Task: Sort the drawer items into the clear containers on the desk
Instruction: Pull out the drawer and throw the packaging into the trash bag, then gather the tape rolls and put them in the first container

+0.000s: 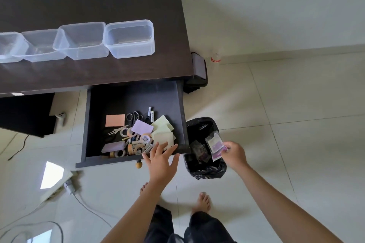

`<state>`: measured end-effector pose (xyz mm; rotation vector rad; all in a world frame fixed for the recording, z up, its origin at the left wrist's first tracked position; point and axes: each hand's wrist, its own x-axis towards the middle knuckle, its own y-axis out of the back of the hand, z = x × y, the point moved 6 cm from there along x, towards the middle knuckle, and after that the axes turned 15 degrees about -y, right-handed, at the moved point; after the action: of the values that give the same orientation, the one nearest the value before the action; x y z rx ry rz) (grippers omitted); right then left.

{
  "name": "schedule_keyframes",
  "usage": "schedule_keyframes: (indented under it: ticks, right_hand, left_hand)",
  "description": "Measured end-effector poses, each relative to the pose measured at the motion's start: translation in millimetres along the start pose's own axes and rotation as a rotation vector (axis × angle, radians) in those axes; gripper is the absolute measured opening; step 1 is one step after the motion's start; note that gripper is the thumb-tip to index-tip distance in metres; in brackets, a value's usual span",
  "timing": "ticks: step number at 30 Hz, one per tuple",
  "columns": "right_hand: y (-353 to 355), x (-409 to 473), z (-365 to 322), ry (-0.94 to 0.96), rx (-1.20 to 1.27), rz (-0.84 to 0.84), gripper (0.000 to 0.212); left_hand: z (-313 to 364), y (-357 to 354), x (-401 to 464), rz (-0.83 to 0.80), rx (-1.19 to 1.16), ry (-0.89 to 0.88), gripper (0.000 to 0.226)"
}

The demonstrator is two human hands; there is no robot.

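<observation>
**Drawer full, tubs bare — sorting barely begun**

Bare feet (203,202) on the tile, two arms reaching out. Left hand (162,161) hovers with fingers spread and straight over the drawer's (136,96) front edge, holding nothing. Right hand (235,156) pinches a small packet (216,147) above the black-lined bin (204,169), beside the drawer. Tape rolls, scissors (132,116) and sticky notes (162,131) lie heaped in the drawer. On the desk (94,6), four clear containers (129,38) look empty — nearly everything seems left to do.
</observation>
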<state>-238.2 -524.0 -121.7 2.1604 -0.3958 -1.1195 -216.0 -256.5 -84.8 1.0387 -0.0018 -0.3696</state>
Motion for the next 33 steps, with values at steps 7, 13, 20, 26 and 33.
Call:
schedule_keyframes:
  ticks: [7, 13, 20, 26, 33]
  right_hand:
    - [-25, 22, 0, 0.014, -0.077, -0.240, 0.049]
    - [-24, 20, -6, 0.029, -0.044, -0.278, 0.045]
    - [-9, -11, -58, 0.181, 0.121, -0.199, 0.025]
    - [-29, -55, -122, 0.338, 0.273, -0.114, 0.016]
    - [-118, -81, -175, 0.291, 0.071, -0.241, 0.019]
  left_hand:
    - [-2, -2, 1, 0.065, -0.009, 0.005, 0.030]
    - [-4, -5, -1, 0.055, -0.021, 0.012, 0.030]
    - [-6, 5, -3, 0.072, -0.100, 0.032, 0.038]
    - [-46, 43, -10, 0.152, -0.214, 0.048, 0.043]
    - [-138, 99, -1, 0.103, -0.225, 0.131, 0.048]
